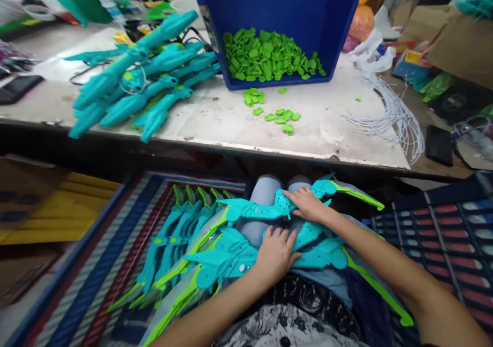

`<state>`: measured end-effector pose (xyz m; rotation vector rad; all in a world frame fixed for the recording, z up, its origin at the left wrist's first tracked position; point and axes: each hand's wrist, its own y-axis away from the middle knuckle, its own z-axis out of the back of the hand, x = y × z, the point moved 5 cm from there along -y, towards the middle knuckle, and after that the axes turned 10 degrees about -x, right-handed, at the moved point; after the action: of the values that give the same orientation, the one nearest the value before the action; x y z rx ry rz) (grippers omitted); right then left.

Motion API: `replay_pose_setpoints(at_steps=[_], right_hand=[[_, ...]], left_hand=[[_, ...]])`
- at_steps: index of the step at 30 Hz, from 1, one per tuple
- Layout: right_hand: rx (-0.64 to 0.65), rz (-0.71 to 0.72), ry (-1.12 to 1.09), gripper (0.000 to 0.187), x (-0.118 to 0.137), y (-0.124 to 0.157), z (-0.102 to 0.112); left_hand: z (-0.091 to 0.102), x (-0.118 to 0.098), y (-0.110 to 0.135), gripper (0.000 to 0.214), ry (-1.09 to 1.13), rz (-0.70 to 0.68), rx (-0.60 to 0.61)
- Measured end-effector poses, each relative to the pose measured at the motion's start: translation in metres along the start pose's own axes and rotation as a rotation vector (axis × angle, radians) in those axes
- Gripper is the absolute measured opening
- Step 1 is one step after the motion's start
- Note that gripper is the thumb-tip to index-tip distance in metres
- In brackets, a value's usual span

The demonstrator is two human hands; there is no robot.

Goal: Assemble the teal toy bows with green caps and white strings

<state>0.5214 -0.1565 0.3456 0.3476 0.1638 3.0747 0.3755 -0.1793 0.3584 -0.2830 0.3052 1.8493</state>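
Several teal plastic toy parts with lime green strips (239, 254) lie piled across my lap, below the table edge. My left hand (275, 252) rests flat on the pile, fingers spread over a teal piece. My right hand (306, 204) lies just beyond it, fingers stretched over another teal piece (265, 209) near my knees. A blue bin (339, 34) tipped on the table holds many small green plastic pieces (269, 54), and a few of them (283, 117) lie spilled in front of it.
A heap of teal toy bodies (142, 80) lies on the worn white table (215, 121) at left. White cords (393, 116) hang over the right table edge beside a black phone (439, 144). More teal and green parts (173, 249) fill a striped sack at lower left. A dark crate (442, 234) stands right.
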Motion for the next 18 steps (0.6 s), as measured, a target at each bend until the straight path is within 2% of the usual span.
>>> replay_pose_setpoints(at_steps=[3,6,8,11,14,15,16,18], right_hand=[[-0.086,-0.029,-0.013,0.072,-0.010,0.004,-0.004],[-0.137,-0.042,-0.024,0.069,-0.019,0.010,-0.006],[-0.166,-0.008,-0.044,0.062,-0.022,0.013,-0.001],[-0.338,0.065,-0.138,0.036,-0.032,0.001,0.035],[-0.643,0.002,-0.096,0.032,-0.054,-0.039,0.093],[-0.702,-0.033,-0.052,0.031,-0.062,-0.058,0.109],[-0.713,-0.066,-0.017,0.031,-0.069,-0.078,0.120],[-0.652,-0.133,0.026,0.029,-0.081,-0.117,0.132]], left_hand=[[-0.010,-0.010,-0.013,0.053,0.006,-0.033,0.026],[-0.017,-0.027,-0.042,0.048,0.028,-0.164,-0.026],[-0.020,-0.031,-0.057,0.044,0.046,-0.231,-0.040],[-0.022,-0.022,-0.065,0.046,0.088,-0.205,-0.012],[-0.019,-0.012,-0.060,0.048,0.170,-0.152,0.003],[-0.015,-0.010,-0.059,0.045,0.226,-0.144,-0.021],[-0.011,-0.006,-0.057,0.041,0.297,-0.132,-0.069],[0.003,0.004,-0.056,0.031,0.423,-0.080,-0.218]])
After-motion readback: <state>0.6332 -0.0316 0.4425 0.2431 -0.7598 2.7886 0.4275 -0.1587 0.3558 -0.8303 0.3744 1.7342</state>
